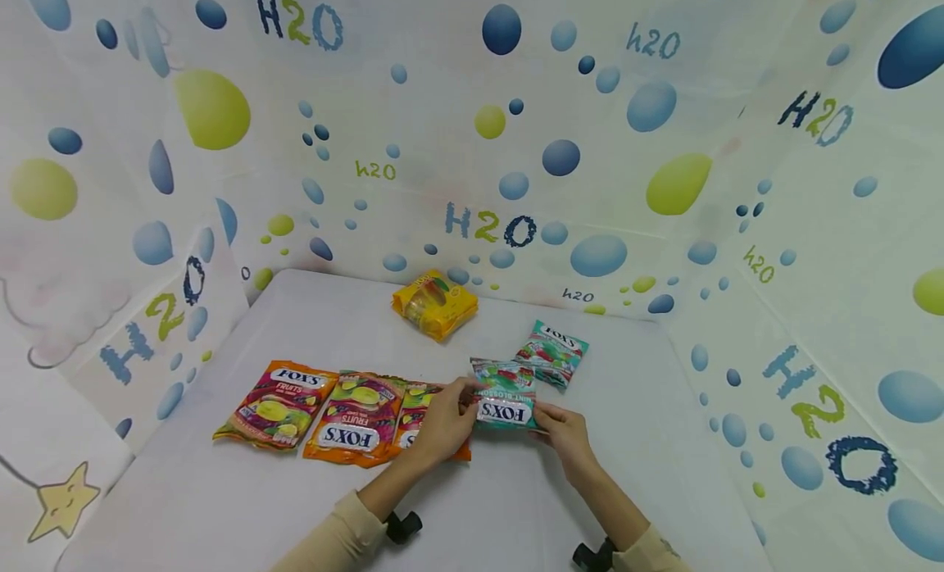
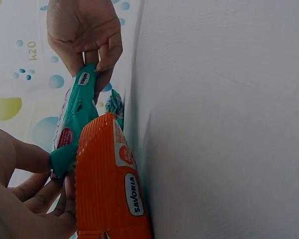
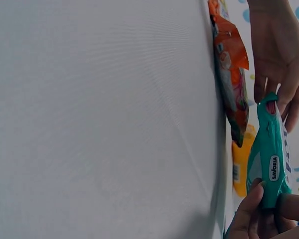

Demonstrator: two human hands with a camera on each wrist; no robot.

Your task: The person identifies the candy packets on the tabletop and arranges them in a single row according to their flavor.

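A teal Fox's mint candy bag (image 1: 505, 401) is held between both hands, raised a little off the table. My left hand (image 1: 447, 422) pinches one end of it, and my right hand (image 1: 566, 438) pinches the opposite end. The left wrist view shows the teal bag (image 2: 77, 117) edge-on with thumb and fingers on each end. Just behind it lies a second teal candy bag (image 1: 556, 351). Beside the left hand, three orange Fox's fruit candy bags lie in a row: the left (image 1: 274, 408), the middle (image 1: 356, 416) and the right (image 1: 415, 404), which the left hand partly covers.
A yellow packet (image 1: 435, 303) lies near the back of the white table (image 1: 531, 506). Patterned walls (image 1: 442, 105) with bubbles and lettering enclose the table at the back and both sides. A black strap mount (image 1: 402, 528) sits on the left wrist.
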